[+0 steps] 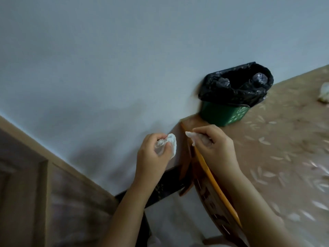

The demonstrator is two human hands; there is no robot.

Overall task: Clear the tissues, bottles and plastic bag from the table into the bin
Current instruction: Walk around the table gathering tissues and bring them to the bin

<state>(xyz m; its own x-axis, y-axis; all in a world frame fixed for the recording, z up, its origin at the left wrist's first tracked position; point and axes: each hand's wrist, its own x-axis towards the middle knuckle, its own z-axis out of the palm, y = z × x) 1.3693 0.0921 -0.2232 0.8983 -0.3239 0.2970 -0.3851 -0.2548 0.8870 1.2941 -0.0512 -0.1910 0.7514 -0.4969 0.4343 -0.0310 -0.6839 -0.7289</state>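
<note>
Holding a scrunched white tissue [169,143] in the left grip [153,152], low in the middle of the frame, fingers curled round it. Holding a second white tissue [191,137] in the right grip [215,147], just to the right, pinched between thumb and fingers. Both grips up in the air, close together but not touching, by the near corner of the counter [284,139]. On the counter, a tan cloth with pale leaf shapes.

Up and to the right of the grips, standing on the counter against the pale wall [106,68]: a small green bin [226,114] with a black bag [231,97] folded over its rim. Inside the bag, two grey crinkly lumps [260,78], too dark to tell what.

At the far right edge of the frame, lying on the counter well apart from the bin: a third white tissue [324,94].

In the lower left, a brown wooden door [23,193]. Under the counter edge, something dark, too blurry to name.
</note>
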